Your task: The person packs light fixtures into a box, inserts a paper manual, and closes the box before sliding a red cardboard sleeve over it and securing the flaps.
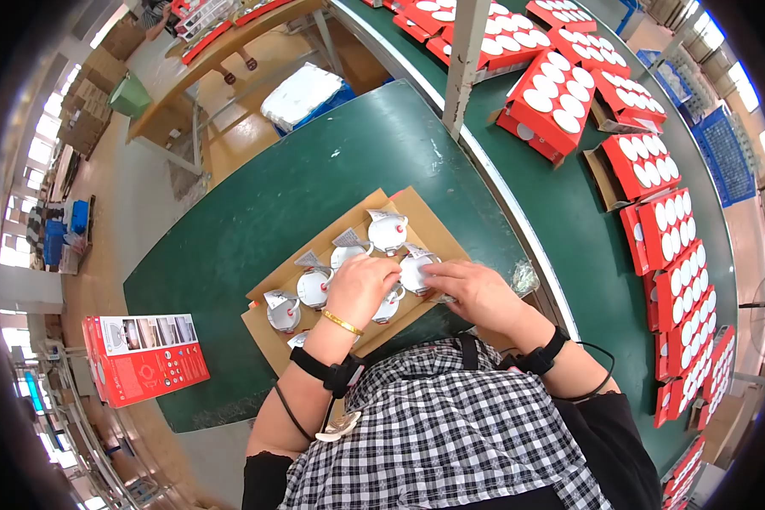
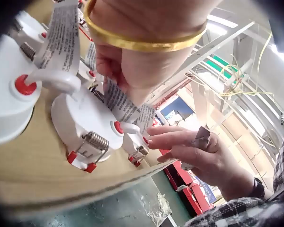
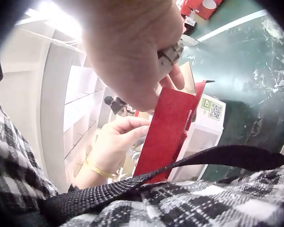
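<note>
White downlights [image 1: 314, 287] with red grommets, spring clips and printed paper labels [image 2: 118, 101] stand in rows in an open cardboard box [image 1: 263, 336]. My left hand [image 1: 361, 287], a gold bangle at its wrist, reaches over the rows with fingers bent and thumb and fingertips close together. Its fingertips are beside a label, and I cannot tell whether they pinch it. From the other side, my right hand [image 1: 476, 293] touches the downlight [image 1: 415, 272] at the box's right end with extended fingers [image 2: 170, 137]. Bands wrap some of those fingers.
The green table [image 1: 255, 204] bears the box. To the left is a red and white printed carton [image 1: 153, 357]. Beyond a pale rail, red boxes [image 1: 552, 98] of white round lamps line a second green surface. A metal post [image 1: 466, 68] rises at its edge. Clear plastic [image 1: 523, 276] lies near my right hand.
</note>
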`<state>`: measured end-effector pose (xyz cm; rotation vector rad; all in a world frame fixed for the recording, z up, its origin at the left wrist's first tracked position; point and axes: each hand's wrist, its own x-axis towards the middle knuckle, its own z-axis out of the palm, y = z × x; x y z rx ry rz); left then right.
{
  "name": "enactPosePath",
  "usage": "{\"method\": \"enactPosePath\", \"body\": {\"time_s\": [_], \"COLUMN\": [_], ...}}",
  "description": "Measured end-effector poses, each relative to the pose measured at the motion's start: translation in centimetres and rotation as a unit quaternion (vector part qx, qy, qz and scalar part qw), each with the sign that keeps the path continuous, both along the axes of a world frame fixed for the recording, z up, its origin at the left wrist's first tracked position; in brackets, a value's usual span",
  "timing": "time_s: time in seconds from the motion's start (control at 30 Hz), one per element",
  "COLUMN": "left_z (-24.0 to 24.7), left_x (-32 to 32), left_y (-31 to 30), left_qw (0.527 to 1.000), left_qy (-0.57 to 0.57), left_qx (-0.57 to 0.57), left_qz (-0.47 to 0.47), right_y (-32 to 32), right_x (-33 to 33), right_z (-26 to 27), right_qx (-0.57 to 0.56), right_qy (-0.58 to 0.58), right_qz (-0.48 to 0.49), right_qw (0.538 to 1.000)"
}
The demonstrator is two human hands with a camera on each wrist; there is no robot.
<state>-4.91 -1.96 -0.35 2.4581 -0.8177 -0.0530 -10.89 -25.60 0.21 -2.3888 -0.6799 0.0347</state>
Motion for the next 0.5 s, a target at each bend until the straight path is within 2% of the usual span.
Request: {"method": "enactPosePath", "body": {"time_s": [0.2, 0.5], "left_z": [-0.3, -0.6], "left_x": [0.0, 0.0], "left_y": [-0.5, -0.8], "left_qw": [0.999, 1.000], "left_qy": [0.027, 0.020], "left_qx": [0.019, -0.017], "left_qz": [0.010, 0.014], "right_y": [-0.9, -1.4], "right_x": [0.0, 0.2], "right_z": [-0.9, -1.9], "right_qx": [0.075, 0.105], "right_qy": [0.070, 0.079], "right_qz": [0.030, 0.042], "right_qw": [0.994, 0.990]}}
